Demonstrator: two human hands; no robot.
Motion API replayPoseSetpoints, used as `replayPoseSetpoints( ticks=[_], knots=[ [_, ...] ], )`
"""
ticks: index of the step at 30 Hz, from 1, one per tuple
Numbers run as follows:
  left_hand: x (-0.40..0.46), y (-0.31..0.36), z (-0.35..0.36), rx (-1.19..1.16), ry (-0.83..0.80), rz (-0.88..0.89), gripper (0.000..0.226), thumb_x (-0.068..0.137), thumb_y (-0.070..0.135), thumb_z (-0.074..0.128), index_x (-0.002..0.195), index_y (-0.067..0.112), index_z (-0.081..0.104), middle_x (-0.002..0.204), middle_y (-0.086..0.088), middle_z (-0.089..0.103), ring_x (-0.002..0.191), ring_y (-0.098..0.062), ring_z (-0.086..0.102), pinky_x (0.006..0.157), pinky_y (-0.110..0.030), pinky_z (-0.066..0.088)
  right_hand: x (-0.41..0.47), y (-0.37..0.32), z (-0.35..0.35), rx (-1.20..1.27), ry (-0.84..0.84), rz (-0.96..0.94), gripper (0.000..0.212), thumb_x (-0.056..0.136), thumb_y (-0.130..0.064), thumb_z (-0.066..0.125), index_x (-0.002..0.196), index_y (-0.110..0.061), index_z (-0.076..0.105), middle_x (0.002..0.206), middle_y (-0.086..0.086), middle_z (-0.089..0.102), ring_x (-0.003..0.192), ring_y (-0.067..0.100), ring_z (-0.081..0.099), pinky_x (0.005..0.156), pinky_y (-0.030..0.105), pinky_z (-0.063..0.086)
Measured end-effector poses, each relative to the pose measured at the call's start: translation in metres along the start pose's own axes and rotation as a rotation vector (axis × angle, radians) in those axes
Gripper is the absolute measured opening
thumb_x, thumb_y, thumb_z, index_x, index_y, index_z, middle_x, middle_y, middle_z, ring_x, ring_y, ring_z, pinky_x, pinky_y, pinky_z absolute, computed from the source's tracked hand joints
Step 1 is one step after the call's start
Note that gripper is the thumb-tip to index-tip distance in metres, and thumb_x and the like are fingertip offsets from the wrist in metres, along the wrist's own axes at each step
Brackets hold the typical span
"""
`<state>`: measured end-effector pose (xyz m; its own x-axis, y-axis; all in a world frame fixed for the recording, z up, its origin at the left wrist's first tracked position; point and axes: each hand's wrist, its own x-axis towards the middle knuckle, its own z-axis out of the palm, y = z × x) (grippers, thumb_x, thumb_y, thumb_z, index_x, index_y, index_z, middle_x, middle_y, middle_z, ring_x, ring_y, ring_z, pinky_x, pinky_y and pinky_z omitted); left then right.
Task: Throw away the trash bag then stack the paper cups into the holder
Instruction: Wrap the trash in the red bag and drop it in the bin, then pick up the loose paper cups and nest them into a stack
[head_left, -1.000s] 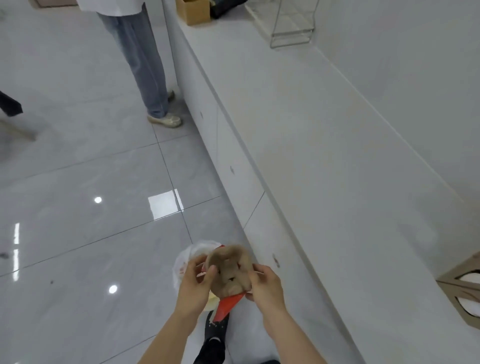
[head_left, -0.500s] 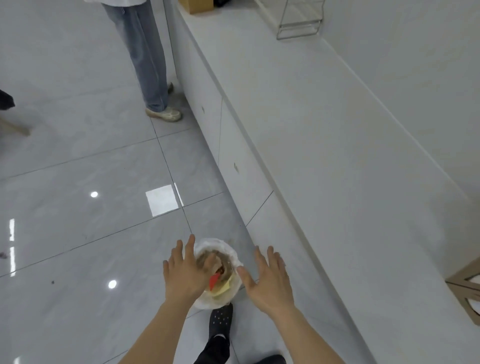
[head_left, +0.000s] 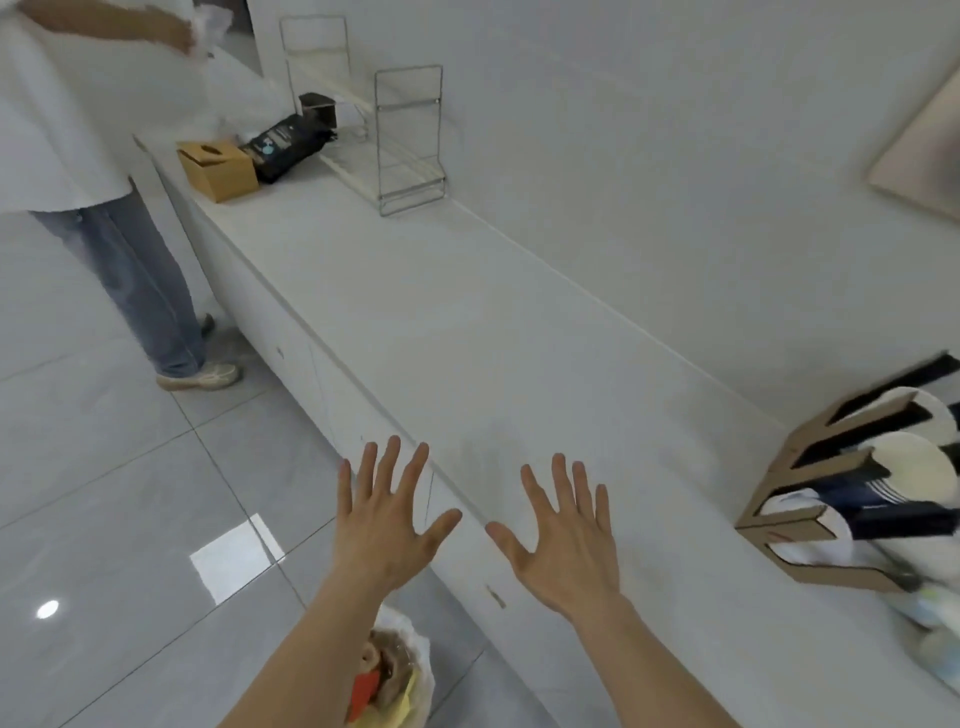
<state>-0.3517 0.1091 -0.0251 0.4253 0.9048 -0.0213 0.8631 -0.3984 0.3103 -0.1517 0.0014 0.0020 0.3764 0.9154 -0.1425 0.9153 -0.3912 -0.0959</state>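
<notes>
My left hand (head_left: 387, 525) and my right hand (head_left: 563, 535) are both raised with fingers spread, holding nothing, over the front edge of the white counter (head_left: 467, 322). On the floor below my left forearm sits a white-lined trash bin (head_left: 402, 675) with brown, red and yellow rubbish in it, partly hidden by the arm. A cardboard cup holder (head_left: 810, 499) stands at the right end of the counter with white and dark paper cups (head_left: 909, 467) lying in its slots.
Another person (head_left: 130, 249) in a white top and jeans stands at the far left by the counter. A brown cardboard box (head_left: 218, 169), a black pouch (head_left: 288, 145) and a wire rack (head_left: 410, 140) sit at the counter's far end. The floor is glossy grey tile.
My hands let go of the brown trash, which now lies in the bin, and rose open toward the counter. The view lifted and turned right, so the cup holder shows more.
</notes>
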Motion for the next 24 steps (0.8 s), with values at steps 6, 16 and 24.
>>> replayPoseSetpoints(
  ticks=[6, 16, 24],
  knots=[
    [0.023, 0.084, 0.005, -0.021, -0.013, 0.247, 0.096, 0.079, 0.092, 0.011, 0.16, 0.041, 0.0, 0.172, 0.0, -0.001, 0.157, -0.025, -0.013, 0.125, -0.052, -0.014, -0.029, 0.073, -0.025, 0.064, 0.08, 0.205, 0.099, 0.081, -0.091, 0.007, 0.164, -0.038, 0.009, 0.175, 0.004, -0.009, 0.161, 0.027, -0.012, 0.131, 0.051, -0.004],
    [-0.001, 0.255, 0.049, -0.046, -0.121, 0.675, 0.096, 0.081, 0.089, 0.016, 0.161, 0.037, 0.012, 0.171, -0.001, 0.014, 0.158, -0.029, 0.004, 0.125, -0.052, -0.008, -0.131, 0.206, -0.034, 0.149, 0.131, 0.627, 0.097, 0.082, -0.089, 0.012, 0.164, -0.038, 0.012, 0.176, 0.002, -0.006, 0.162, 0.026, -0.01, 0.132, 0.05, 0.0],
    [-0.057, 0.36, 0.095, -0.027, -0.269, 0.853, 0.096, 0.079, 0.088, 0.013, 0.161, 0.039, 0.005, 0.171, 0.005, 0.01, 0.158, -0.023, 0.002, 0.127, -0.044, -0.007, -0.207, 0.293, -0.019, 0.259, 0.13, 0.859, 0.096, 0.082, -0.089, 0.017, 0.164, -0.038, 0.007, 0.176, 0.003, -0.006, 0.162, 0.026, -0.01, 0.132, 0.047, 0.001]
  ],
)
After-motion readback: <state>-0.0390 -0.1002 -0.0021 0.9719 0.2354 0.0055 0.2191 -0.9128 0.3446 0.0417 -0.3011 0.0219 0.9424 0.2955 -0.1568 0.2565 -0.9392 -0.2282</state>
